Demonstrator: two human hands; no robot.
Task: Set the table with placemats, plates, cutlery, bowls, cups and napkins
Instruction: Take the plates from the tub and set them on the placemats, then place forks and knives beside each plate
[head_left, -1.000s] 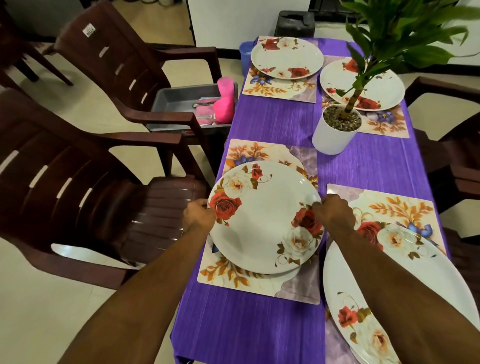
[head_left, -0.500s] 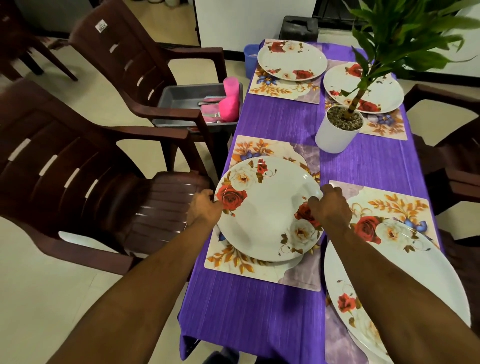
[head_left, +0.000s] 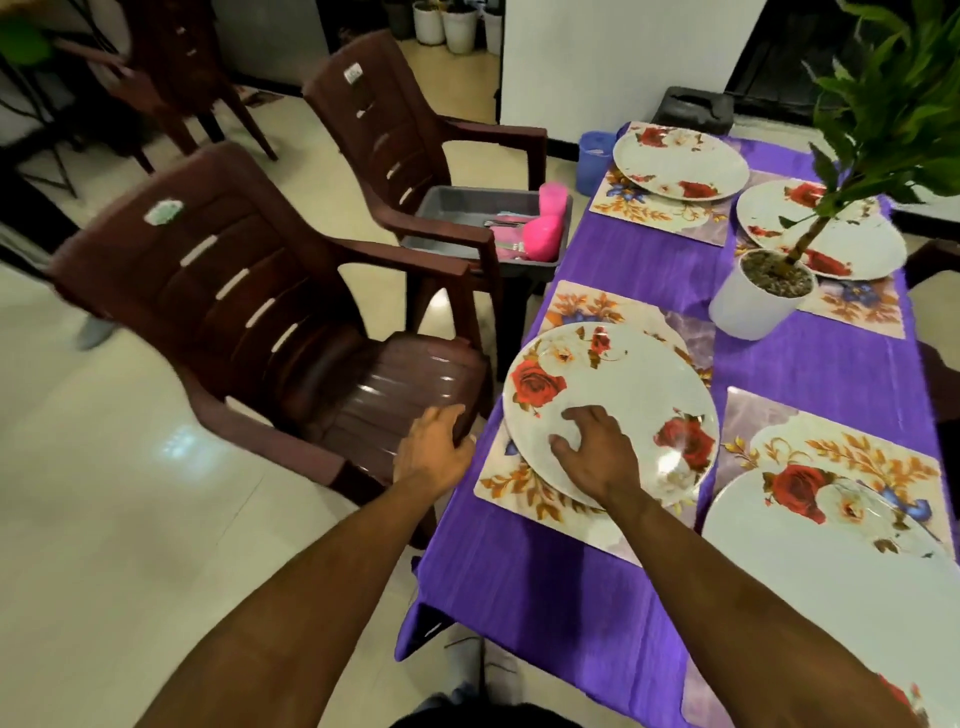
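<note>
One floral plate (head_left: 613, 384) lies on its placemat (head_left: 524, 491) under the right hand (head_left: 597, 452) (fingers (head_left: 576, 414) spread, relaxed), left hand (head_left: 434, 449) loose beside, while the grey tub (head_left: 447, 202) holds blurred pink cups (head_left: 543, 234) and cutlery.

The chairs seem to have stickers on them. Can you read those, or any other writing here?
No text is readable.
Near chair: pale sticker on its backrest, too blurred to read.
Far chair: white sticker near the top, too small to read.
</note>
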